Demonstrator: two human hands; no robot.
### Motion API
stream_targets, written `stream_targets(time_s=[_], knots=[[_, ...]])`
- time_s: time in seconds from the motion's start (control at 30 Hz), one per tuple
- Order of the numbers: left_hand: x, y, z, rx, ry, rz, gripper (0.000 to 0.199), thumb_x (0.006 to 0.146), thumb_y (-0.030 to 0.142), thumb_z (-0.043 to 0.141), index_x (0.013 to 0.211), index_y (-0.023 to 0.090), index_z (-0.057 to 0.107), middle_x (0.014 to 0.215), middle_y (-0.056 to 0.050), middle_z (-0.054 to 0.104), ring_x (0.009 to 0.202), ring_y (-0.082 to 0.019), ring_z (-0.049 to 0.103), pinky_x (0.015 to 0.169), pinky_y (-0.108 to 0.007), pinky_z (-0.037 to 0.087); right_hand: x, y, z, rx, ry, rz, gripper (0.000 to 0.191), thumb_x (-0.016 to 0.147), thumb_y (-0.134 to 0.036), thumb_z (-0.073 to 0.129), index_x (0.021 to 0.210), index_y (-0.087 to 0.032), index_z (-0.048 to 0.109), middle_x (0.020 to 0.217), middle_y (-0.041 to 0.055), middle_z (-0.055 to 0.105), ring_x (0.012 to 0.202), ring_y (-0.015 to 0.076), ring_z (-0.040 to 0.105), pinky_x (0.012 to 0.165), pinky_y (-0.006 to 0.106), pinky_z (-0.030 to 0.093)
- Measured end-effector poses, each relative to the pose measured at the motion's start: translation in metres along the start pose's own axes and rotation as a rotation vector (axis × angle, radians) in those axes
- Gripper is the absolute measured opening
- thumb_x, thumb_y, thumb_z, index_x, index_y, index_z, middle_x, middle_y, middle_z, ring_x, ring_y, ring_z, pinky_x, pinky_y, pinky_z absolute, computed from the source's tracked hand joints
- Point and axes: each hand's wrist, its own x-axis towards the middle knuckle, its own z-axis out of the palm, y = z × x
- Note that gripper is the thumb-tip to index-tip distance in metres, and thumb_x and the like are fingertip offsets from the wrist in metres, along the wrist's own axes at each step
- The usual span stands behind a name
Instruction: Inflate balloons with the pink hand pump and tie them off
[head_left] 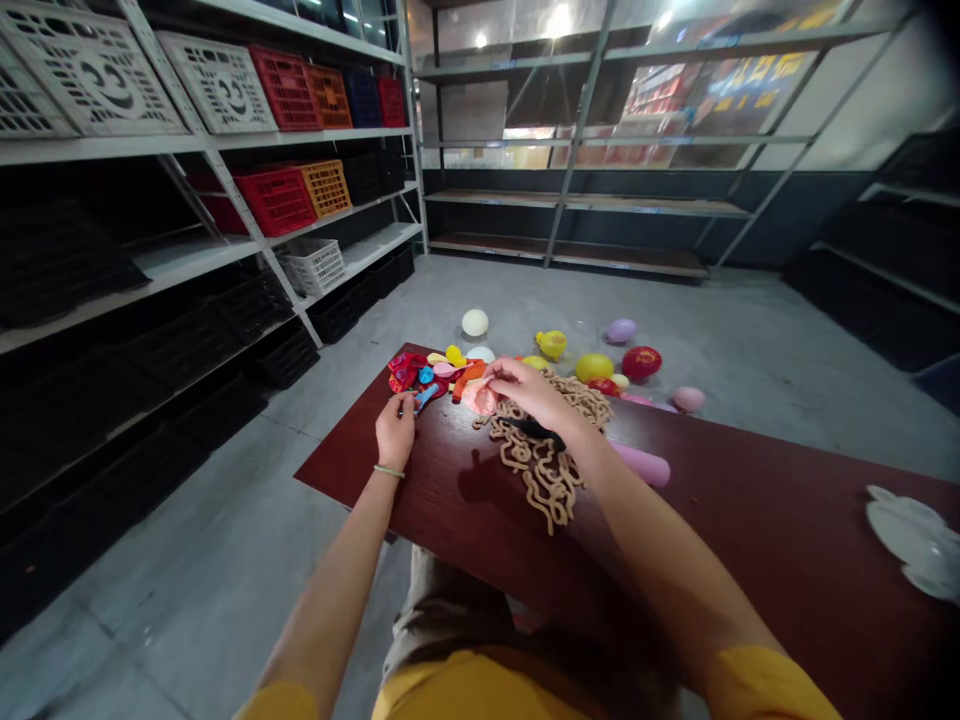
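My left hand [395, 432], a pale band at its wrist, pinches a limp blue balloon [427, 395] over the far left end of the dark red table [450, 500]. Between the thumb and fingers of my right hand [529, 388] hangs a peach-pink, deflated balloon [480, 397]. Just beyond both hands lies a pile of uninflated balloons [409, 370] in red, orange, yellow and pink. Tan cord-like strands [551, 490] spread in a tangle below and behind my right hand. A black object [531, 430] on them is partly covered by my right forearm.
A pink cylinder [643, 465] lies right of the strands. Whitish, glossy items [911, 540] rest at the table's right. Inflated balloons [641, 363] sit on the floor beyond the far edge. Shelves with crates [277, 200] stand left; more shelving [570, 200] lines the back.
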Motion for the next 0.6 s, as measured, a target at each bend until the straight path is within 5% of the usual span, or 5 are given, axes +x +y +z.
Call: stream_targets(time_s=[0.17, 0.33, 0.5, 0.6], knots=[[-0.02, 0.039, 0.027, -0.366, -0.377, -0.066, 0.044, 0.09, 0.053, 0.053, 0.109, 0.016, 0.067, 0.1, -0.011, 0.072, 0.09, -0.023, 0.07, 0.08, -0.037, 0.057, -0.035, -0.024, -0.04, 0.086, -0.032, 0.004, 0.018, 0.084, -0.022, 0.059, 0.1, -0.026, 0.065, 0.104, 0.0015, 0.07, 0.095, 0.0196, 0.066, 0.088, 0.037, 0.052], [-0.054, 0.092, 0.063, -0.65, -0.747, -0.103, 0.049, 0.089, 0.056, 0.056, 0.121, 0.02, 0.064, 0.128, -0.012, 0.065, 0.114, -0.03, 0.064, 0.09, -0.043, 0.057, -0.067, -0.028, -0.061, 0.178, 0.084, 0.092, 0.012, 0.084, -0.035, 0.066, 0.09, -0.024, 0.066, 0.085, 0.0016, 0.069, 0.072, 0.0167, 0.064, 0.065, 0.031, 0.053], [-0.075, 0.12, 0.099, -0.738, -0.982, 0.009, 0.053, 0.079, 0.042, 0.075, 0.126, 0.025, 0.059, 0.135, -0.011, 0.06, 0.122, -0.029, 0.059, 0.097, -0.043, 0.053, -0.102, -0.017, -0.078, 0.202, 0.334, 0.242, 0.024, 0.079, -0.043, 0.071, 0.077, -0.022, 0.061, 0.06, -0.0018, 0.06, 0.047, 0.0116, 0.052, 0.042, 0.025, 0.039], [-0.082, 0.123, 0.125, -0.665, -0.992, 0.088, 0.055, 0.071, 0.033, 0.082, 0.12, 0.023, 0.06, 0.126, -0.011, 0.064, 0.117, -0.027, 0.061, 0.097, -0.04, 0.051, -0.121, -0.003, -0.083, 0.213, 0.413, 0.28, 0.03, 0.077, -0.048, 0.071, 0.072, -0.022, 0.056, 0.054, -0.0038, 0.056, 0.041, 0.0106, 0.047, 0.038, 0.025, 0.034]])
